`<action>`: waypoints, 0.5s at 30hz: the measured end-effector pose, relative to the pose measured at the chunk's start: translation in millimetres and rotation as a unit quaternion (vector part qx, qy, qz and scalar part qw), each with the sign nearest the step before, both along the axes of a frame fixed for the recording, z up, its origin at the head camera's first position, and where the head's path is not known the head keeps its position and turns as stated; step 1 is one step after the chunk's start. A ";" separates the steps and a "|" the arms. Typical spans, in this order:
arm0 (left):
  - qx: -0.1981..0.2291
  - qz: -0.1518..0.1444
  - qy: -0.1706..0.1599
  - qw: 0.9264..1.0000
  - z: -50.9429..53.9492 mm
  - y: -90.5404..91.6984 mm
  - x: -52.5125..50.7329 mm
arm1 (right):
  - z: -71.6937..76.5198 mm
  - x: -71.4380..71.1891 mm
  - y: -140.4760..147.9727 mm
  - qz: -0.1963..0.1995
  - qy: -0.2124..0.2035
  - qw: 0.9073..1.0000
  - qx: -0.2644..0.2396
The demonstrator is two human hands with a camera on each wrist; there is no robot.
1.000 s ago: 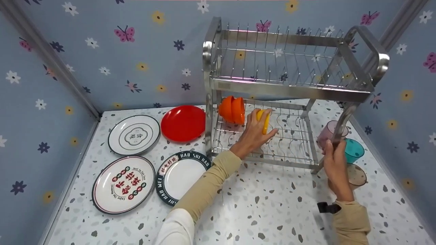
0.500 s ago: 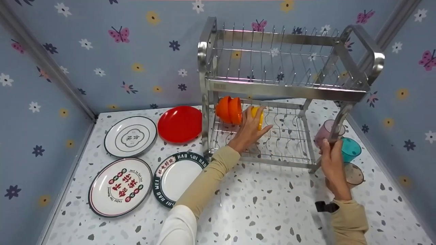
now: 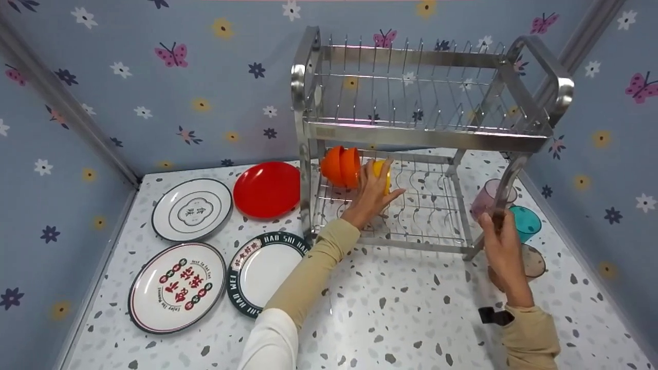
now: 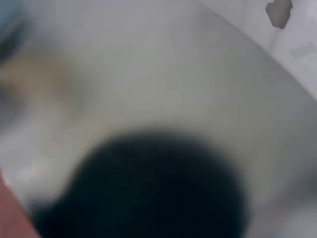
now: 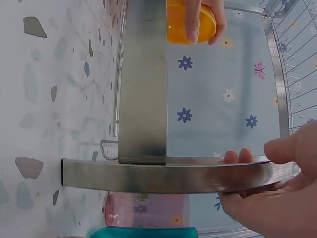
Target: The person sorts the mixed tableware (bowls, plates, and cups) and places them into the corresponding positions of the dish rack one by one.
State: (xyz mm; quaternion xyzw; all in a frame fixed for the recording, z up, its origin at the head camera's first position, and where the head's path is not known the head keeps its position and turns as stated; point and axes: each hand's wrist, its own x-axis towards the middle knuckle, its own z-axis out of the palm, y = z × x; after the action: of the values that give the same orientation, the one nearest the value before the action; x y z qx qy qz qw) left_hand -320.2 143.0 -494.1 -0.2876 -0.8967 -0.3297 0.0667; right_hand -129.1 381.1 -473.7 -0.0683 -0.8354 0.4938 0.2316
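On the lower tier of the metal rack, two orange bowls stand on their sides, one nested against the other, at the left end. My left hand holds a yellow bowl on its side just right of them, thumb spread toward the front right. In the right wrist view the yellow bowl shows with fingers over its rim. My right hand grips the rack's front right leg; in the right wrist view fingers and thumb of this hand wrap that leg. The left wrist view is mostly blurred.
Left of the rack lie a red plate, a white plate, a plate with red writing and a dark-rimmed plate. Right of it stand a pink cup, a teal cup and a brownish cup.
My left hand has moved the yellow bowl leftward, closer to the orange bowls. My right hand stays on the rack leg. The whole head view has shifted slightly.
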 end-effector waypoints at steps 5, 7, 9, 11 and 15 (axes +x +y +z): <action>-0.044 0.018 0.046 0.998 0.5 2.8 -2.5 | 6.7 11.1 4.7 -0.015 0.012 0.999 0.041; -0.056 0.023 0.057 0.997 0.0 3.3 -3.2 | 10.0 16.8 6.1 -0.031 0.008 0.998 0.055; -0.057 0.024 0.053 0.997 -0.8 3.1 -3.6 | 12.1 22.6 7.6 -0.047 0.004 0.997 0.066; -0.054 0.024 0.051 0.997 -2.0 3.0 -4.7 | 13.2 27.6 9.2 -0.060 0.005 0.995 0.075; -0.064 0.028 0.067 0.995 -2.2 2.3 -7.3 | 11.6 35.8 14.1 -0.075 0.015 0.992 0.098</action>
State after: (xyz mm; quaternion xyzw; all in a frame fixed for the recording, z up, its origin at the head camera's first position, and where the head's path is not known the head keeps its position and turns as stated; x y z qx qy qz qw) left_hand -327.4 145.2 -496.3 -0.2873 -0.9172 -0.2498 0.1173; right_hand -93.4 395.2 -462.1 -0.1001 -0.8686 0.3921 0.2860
